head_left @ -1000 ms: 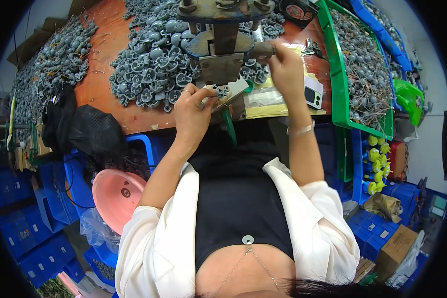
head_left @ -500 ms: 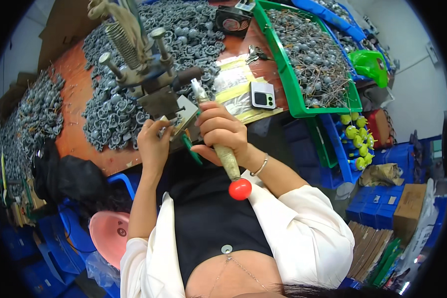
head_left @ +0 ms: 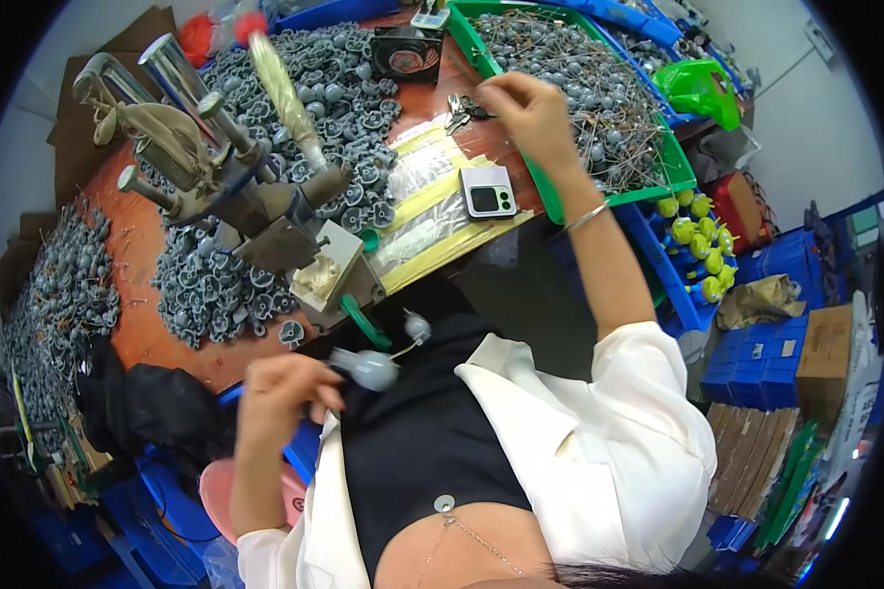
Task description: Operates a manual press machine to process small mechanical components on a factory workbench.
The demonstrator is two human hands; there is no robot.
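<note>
My left hand (head_left: 290, 388) is low in front of the press, slightly blurred, its fingers loosely bent and apart. Just beyond its fingertips, blurred grey rounded pieces (head_left: 373, 371) joined by a thin wire hang in the air before my black top; they appear free of the hand. My right hand (head_left: 530, 113) is above the left rim of the green bin (head_left: 550, 201), fingers curled together, near some keys (head_left: 457, 113). Whether anything is in them is hidden. The hand press (head_left: 275, 231) has a tape-wrapped lever (head_left: 283, 88), pointing up and away, with a red knob (head_left: 250, 26).
Piles of small grey plastic parts (head_left: 216, 294) cover much of the orange tabletop (head_left: 138, 324). A phone (head_left: 487, 192) lies on the taped strip, with a small fan (head_left: 406, 54) behind. Yellow-green toy figures (head_left: 697, 245) lie in a blue crate at right. A pink basin (head_left: 221, 491) is beside my left arm.
My right hand has let go of the lever and moved right to the green bin. The lever has swung up and away. My left hand has drawn back from the press; grey pieces appear beside it.
</note>
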